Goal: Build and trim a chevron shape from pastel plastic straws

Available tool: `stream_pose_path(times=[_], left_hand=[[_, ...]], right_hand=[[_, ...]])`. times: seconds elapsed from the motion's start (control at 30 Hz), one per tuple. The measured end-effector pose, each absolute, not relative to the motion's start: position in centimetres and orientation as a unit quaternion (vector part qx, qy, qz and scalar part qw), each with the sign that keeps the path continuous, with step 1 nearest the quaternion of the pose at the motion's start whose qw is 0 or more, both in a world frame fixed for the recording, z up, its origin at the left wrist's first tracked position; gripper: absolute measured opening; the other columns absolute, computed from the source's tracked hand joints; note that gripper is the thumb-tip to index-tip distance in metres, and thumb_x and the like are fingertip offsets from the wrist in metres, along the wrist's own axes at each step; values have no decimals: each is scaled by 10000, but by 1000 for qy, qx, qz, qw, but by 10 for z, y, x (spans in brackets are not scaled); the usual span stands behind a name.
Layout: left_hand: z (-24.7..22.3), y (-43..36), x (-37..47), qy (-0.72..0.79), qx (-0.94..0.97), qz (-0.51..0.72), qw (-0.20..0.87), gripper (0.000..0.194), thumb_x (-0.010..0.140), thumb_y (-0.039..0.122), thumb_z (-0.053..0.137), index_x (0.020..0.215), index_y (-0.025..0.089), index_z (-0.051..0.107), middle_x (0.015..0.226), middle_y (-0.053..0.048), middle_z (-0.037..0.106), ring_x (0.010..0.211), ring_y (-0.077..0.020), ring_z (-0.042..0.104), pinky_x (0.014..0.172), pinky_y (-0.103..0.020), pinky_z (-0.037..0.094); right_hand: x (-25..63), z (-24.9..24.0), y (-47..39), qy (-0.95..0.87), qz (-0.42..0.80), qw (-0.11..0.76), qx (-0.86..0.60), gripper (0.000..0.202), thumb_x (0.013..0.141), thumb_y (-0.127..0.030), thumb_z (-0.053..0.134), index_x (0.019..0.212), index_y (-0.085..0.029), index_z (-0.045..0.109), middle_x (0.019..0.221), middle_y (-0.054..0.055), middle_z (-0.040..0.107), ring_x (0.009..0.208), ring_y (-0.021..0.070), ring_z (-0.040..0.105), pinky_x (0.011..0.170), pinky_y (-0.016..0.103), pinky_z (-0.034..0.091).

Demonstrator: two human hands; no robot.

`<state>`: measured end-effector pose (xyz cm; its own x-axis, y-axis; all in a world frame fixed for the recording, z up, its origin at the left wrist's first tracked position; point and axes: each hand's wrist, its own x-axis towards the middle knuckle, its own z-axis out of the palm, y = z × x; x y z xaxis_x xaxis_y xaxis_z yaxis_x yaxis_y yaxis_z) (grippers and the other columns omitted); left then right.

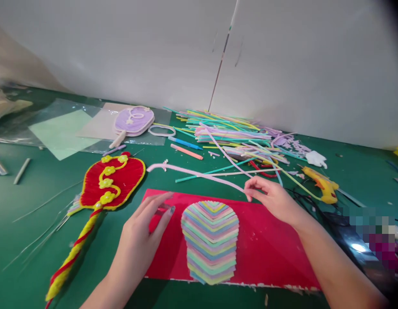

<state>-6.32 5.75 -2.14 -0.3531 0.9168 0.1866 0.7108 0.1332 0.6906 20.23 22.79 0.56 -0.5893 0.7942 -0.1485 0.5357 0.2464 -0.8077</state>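
Between the thumb and fingers of my right hand [268, 195] is one end of a pale pink chenille stem [199, 174]. The stem stretches left above the table, slightly bent at its far end. My left hand [145, 229] hovers over the left part of a red board [272, 253], thumb and fingers apart with nothing in them. On the board lies a rounded piece of pastel chevron stripes [211, 244], in pink, yellow, green and lilac. Left of my left hand rests a red fan with a yellow rim [92, 180], yellow flowers and a twisted handle.
Behind the board lies a pile of pastel chenille stems [227, 131]. A yellow glue gun [323, 184] and dark cables are at the right. A purple fan [134, 121], blue marker [185, 143], orange marker [186, 151] and green sheet [65, 133] lie farther back.
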Motion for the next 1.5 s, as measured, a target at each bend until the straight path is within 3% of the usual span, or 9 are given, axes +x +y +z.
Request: stream_pose_path(times=[0.13, 0.23, 0.33, 0.4, 0.47, 0.67, 1.17, 1.3, 1.5], left_hand=[[-4, 65, -55, 715, 541, 442, 20, 607, 823, 367, 583, 1372, 354, 322, 1464, -81, 294, 855, -182, 635, 763, -366, 552], [7, 72, -55, 692, 535, 481, 54, 836, 801, 434, 592, 1440, 405, 53, 1533, -82, 135, 924, -213, 630, 703, -352, 570], [10, 77, -62, 671, 593, 433, 106, 616, 832, 441, 545, 1391, 377, 295, 1472, -49, 325, 959, -207, 617, 719, -325, 554], [7, 78, -66, 663, 652, 355, 96, 332, 863, 408, 510, 1177, 326, 578, 1254, -24, 575, 933, -198, 602, 759, -324, 517], [1, 77, -70, 659, 684, 300, 85, 253, 886, 394, 474, 973, 286, 685, 986, -19, 690, 855, -193, 587, 731, -311, 487], [-17, 75, -66, 682, 677, 260, 97, 284, 869, 406, 472, 818, 252, 705, 762, -17, 700, 699, -187, 561, 713, -315, 455], [-13, 98, -73, 727, 561, 322, 228, 200, 791, 403, 564, 806, 241, 679, 815, 0, 687, 747, -166, 627, 683, -257, 484], [-3, 134, -74, 714, 596, 330, 164, 178, 787, 359, 567, 817, 235, 692, 801, 2, 652, 722, -151, 602, 668, -243, 462], [-13, 190, -77, 680, 641, 338, 116, 181, 803, 301, 543, 824, 209, 698, 842, -18, 646, 732, -156, 586, 691, -257, 442]], right_hand=[[207, 12, 217, -766, 467, 137, -420, 226, 842, -414, 546, 782, -196, 542, 647, -18, 580, 666, 139, 566, 719, 271, 450], [212, 16, 210, -771, 466, 122, -416, 226, 845, -408, 536, 770, -196, 549, 704, -8, 602, 706, 145, 571, 707, 268, 451], [216, 18, 201, -775, 464, 110, -415, 243, 857, -421, 514, 779, -194, 550, 711, -3, 605, 704, 150, 571, 680, 269, 449], [219, 19, 194, -774, 464, 110, -417, 251, 864, -426, 503, 781, -193, 549, 687, -7, 596, 684, 146, 569, 671, 266, 449], [222, 18, 188, -769, 463, 117, -425, 245, 864, -424, 504, 786, -197, 554, 683, -8, 594, 679, 144, 571, 661, 259, 453], [225, 3, 170, -742, 411, 178, -498, 182, 836, -390, 553, 816, -214, 594, 737, 6, 636, 687, 149, 596, 629, 242, 470], [215, 6, 210, -817, 309, 205, -442, 206, 824, -396, 578, 804, -215, 674, 835, 39, 672, 755, 175, 625, 664, 258, 499], [207, -7, 249, -847, 170, 231, -448, 221, 809, -388, 606, 830, -189, 700, 749, 32, 605, 611, 142, 558, 605, 264, 459], [197, -38, 269, -855, -2, 207, -476, 262, 881, -307, 501, 955, -154, 700, 831, 73, 567, 703, 187, 584, 636, 295, 457]])
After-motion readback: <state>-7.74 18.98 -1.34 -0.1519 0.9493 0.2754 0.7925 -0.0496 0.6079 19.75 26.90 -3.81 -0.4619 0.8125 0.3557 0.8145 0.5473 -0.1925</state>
